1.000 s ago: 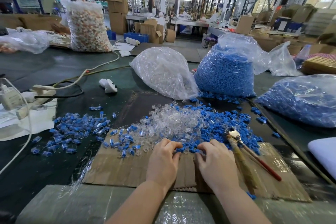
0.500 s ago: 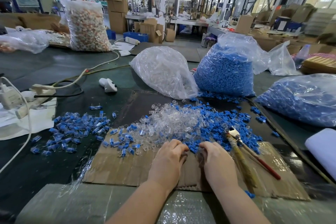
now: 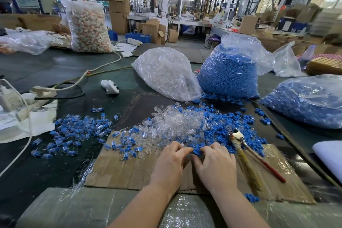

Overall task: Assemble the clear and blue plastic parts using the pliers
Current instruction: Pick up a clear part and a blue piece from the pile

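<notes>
A heap of clear parts (image 3: pixel 177 126) and a heap of blue parts (image 3: pixel 231 124) lie mixed at the far edge of a cardboard sheet (image 3: pixel 129 170). My left hand (image 3: pixel 170 163) and my right hand (image 3: pixel 216 166) sit side by side on the cardboard, fingers curled. Their tips meet in the near edge of the blue parts. My right fingers dig into blue pieces; what my left fingers hold is hidden. The pliers (image 3: pixel 238 136) lie just right of my right hand, untouched, with one red handle and one tape-wrapped handle. Joined blue-and-clear pieces (image 3: pixel 74 129) are scattered to the left.
Behind the heaps stand a bag of clear parts (image 3: pixel 166 74) and a bag of blue parts (image 3: pixel 229 77); another blue bag (image 3: pixel 305 100) lies at the right. A power strip with cables (image 3: pixel 42 92) and a white device (image 3: pixel 110 87) sit at the left.
Both hands slid forward off the bare cardboard into the near edge of the blue parts, and their fingertips came closer together. The pliers have not moved.
</notes>
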Demonstrator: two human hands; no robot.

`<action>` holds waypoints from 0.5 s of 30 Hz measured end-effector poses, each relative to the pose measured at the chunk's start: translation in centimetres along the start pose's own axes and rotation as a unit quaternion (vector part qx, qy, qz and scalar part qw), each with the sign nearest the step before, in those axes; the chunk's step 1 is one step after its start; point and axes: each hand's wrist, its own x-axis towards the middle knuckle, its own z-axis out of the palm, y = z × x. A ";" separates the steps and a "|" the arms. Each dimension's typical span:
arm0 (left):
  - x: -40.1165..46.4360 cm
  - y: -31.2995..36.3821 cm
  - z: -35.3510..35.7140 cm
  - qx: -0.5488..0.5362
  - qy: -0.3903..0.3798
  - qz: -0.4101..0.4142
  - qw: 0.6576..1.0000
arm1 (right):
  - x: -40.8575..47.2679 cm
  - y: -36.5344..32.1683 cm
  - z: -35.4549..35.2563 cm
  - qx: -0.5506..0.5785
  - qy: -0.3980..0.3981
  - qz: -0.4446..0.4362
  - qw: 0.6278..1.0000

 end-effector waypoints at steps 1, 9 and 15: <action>0.0 0.0 0.0 -0.002 -0.002 0.001 1.000 | 0.1 0.0 0.1 -0.016 -0.009 0.008 1.000; 0.0 0.2 -0.1 -0.042 0.037 -0.020 0.998 | 0.7 0.8 0.4 -0.053 0.000 0.021 0.998; -0.1 0.5 -0.5 -0.055 0.052 -0.037 0.996 | 0.7 1.0 0.5 -0.044 0.050 0.041 0.997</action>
